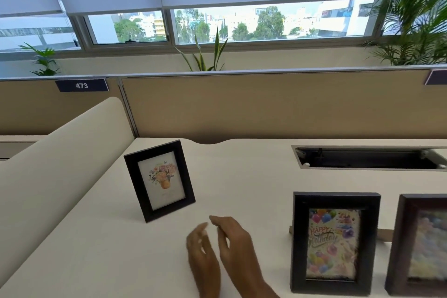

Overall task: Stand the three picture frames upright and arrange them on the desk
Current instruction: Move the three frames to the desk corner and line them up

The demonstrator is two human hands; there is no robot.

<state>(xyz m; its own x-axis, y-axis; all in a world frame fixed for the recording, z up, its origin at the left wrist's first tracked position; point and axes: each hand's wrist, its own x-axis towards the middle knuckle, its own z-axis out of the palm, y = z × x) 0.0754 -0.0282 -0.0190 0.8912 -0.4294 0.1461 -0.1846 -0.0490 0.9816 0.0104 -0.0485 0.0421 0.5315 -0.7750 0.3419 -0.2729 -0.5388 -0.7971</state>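
Three picture frames stand upright on the cream desk (242, 176). The black frame with a flower picture (159, 180) stands at the left, leaning back and turned slightly. The black frame with a birthday picture (335, 243) stands near the front right. A dark brown frame (420, 244) is beside it, cut off by the right edge. My left hand (203, 259) and my right hand (234, 247) hover close together over the desk between the flower frame and the birthday frame, fingers loose and apart, holding nothing.
A cream rounded side panel (60, 164) borders the desk on the left. A tan partition (266, 106) runs along the back. An open cable tray slot (367, 158) lies in the desk at the back right. Plants (208, 55) and windows are behind.
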